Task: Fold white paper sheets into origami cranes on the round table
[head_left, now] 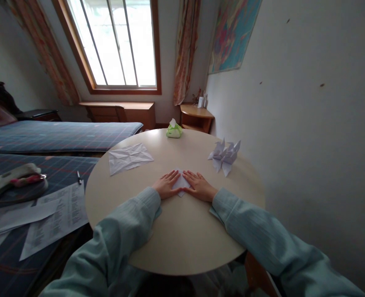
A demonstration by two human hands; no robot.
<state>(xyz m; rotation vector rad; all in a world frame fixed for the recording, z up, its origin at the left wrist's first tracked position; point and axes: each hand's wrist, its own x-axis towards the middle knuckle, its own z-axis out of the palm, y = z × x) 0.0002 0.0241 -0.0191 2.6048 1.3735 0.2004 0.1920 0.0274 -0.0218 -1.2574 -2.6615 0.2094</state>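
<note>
A small piece of folded white paper [181,184] lies on the round table [182,231], its lower point toward me. My left hand [167,184] rests flat on the paper's left side, fingers stretched out. From the right, my right hand [198,185] presses on the other side in the same way. Both thumbs come close together over the paper's middle, and the hands cover its side edges. Farther off to the right stand several folded paper shapes [225,156], grouped together. On the left of the table lies a creased, unfolded white sheet [129,156].
A green tissue pack [174,129] sits at the table's far edge. To the left are beds [58,134] with printed papers [57,214], a pen [79,177] and a bag-like item [15,181]. A wall [318,136] runs along the right.
</note>
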